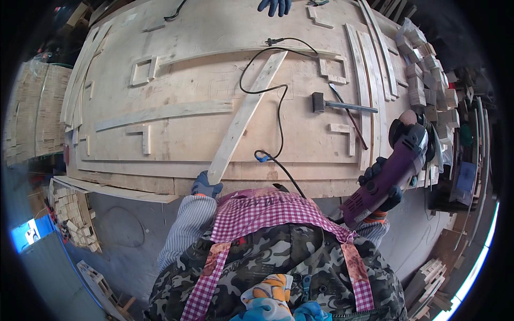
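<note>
My left hand (205, 187), in a grey-blue glove, grips the near end of a long pale wooden board (247, 119). The board slants across the worktable (187, 88), its far end reaching a thin wooden strip. In my dark-gloved right hand (386, 195) is a purple angle grinder (386, 182), held off to the right of the table with its head tilted up and away. A black cord (282, 123) winds over the table, passes the board and ends in a plug (273, 41). A blue wrap (262, 156) sits on the cord.
A hammer (342, 104) and a pry bar (350, 117) lie at the table's right. Wooden corner pieces (145, 138) and long strips (369, 85) are laid around. Another person's gloved hand (275, 6) shows at the far edge. Wood blocks (423, 69) are stacked at right.
</note>
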Available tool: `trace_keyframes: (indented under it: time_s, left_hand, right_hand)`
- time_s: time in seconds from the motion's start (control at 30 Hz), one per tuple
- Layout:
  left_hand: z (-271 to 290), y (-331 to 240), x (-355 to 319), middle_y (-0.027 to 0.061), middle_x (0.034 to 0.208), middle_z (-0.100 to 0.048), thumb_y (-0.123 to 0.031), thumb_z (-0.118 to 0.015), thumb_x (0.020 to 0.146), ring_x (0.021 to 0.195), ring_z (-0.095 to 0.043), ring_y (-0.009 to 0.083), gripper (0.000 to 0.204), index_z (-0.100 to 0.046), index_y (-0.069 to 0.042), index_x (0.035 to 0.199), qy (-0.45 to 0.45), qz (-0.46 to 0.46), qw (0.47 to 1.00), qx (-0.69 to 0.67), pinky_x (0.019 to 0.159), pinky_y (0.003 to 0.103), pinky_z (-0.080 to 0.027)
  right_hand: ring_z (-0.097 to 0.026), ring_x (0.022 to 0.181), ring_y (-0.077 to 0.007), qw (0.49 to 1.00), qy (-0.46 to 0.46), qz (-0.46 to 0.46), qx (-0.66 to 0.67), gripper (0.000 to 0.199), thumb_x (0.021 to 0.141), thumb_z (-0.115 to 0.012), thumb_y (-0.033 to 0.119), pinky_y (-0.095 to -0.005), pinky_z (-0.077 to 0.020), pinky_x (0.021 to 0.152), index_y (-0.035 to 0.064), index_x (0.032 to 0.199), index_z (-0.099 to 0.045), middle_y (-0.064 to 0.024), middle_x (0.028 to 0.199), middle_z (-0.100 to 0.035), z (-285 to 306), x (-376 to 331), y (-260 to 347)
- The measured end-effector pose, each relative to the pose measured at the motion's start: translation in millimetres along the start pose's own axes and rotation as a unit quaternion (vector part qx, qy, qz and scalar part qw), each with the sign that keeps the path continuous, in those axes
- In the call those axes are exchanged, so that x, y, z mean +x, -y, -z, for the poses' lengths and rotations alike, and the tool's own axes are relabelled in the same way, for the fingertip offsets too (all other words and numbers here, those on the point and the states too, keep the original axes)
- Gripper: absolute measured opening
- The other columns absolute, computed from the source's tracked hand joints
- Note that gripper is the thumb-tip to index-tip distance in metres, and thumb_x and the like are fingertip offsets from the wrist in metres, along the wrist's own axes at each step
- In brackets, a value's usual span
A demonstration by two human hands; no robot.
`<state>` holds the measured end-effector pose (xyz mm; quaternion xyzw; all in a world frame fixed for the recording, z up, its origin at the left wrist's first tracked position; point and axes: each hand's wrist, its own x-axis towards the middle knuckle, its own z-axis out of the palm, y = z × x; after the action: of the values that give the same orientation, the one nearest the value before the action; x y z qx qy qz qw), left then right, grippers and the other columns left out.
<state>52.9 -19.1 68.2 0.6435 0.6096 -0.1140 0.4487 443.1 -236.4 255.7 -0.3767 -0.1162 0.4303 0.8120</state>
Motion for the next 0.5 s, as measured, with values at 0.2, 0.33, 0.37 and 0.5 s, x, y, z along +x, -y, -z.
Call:
trace_keyframes:
  time_s: [0.2,0.33,0.37,0.5]
  left_hand:
    - [13,-32,23,0.0157,0.100,-0.061,-0.024,-0.075,0.057,0.091,-0.060,0.0280,0.063,-0.053,-0.002,0.112,-0.037,-0.078,0.983,-0.159,0.079,0.035,-0.048]
    - [27,-72,34,0.0127,0.093,-0.062,-0.018,-0.075,0.058,0.082,-0.058,0.0225,0.059,-0.054,0.001,0.109,-0.018,-0.084,0.976,-0.198,0.075,0.033,-0.047]
    - [31,-77,31,0.0114,0.090,-0.062,-0.015,-0.075,0.058,0.079,-0.057,0.0201,0.057,-0.054,0.003,0.109,-0.015,-0.074,0.978,-0.196,0.074,0.032,-0.047]
    - [39,-73,4,0.0168,0.100,-0.062,-0.026,-0.074,0.054,0.089,-0.060,0.0272,0.069,-0.051,0.000,0.113,-0.071,-0.065,0.989,-0.114,0.078,0.036,-0.048]
  right_hand:
    - [-0.052,0.085,-0.0248,1.000,0.011,-0.009,0.028,0.075,0.063,-0.067,0.031,-0.0373,-0.0451,0.070,-0.0043,0.121,-0.035,-0.0118,0.094,-0.051,-4,-10,-1]
    - [-0.052,0.086,-0.0248,1.000,0.024,-0.005,0.018,0.075,0.063,-0.068,0.032,-0.0369,-0.0450,0.070,-0.0044,0.121,-0.036,-0.0118,0.094,-0.051,-3,-19,-2]
    - [-0.052,0.087,-0.0248,1.000,0.016,-0.002,0.014,0.076,0.064,-0.068,0.032,-0.0367,-0.0450,0.071,-0.0046,0.121,-0.035,-0.0118,0.095,-0.051,-3,-22,-1]
    - [-0.052,0.088,-0.0250,0.999,0.030,0.017,0.021,0.078,0.066,-0.068,0.034,-0.0364,-0.0452,0.072,-0.0051,0.123,-0.033,-0.0121,0.097,-0.051,1,-30,-1]
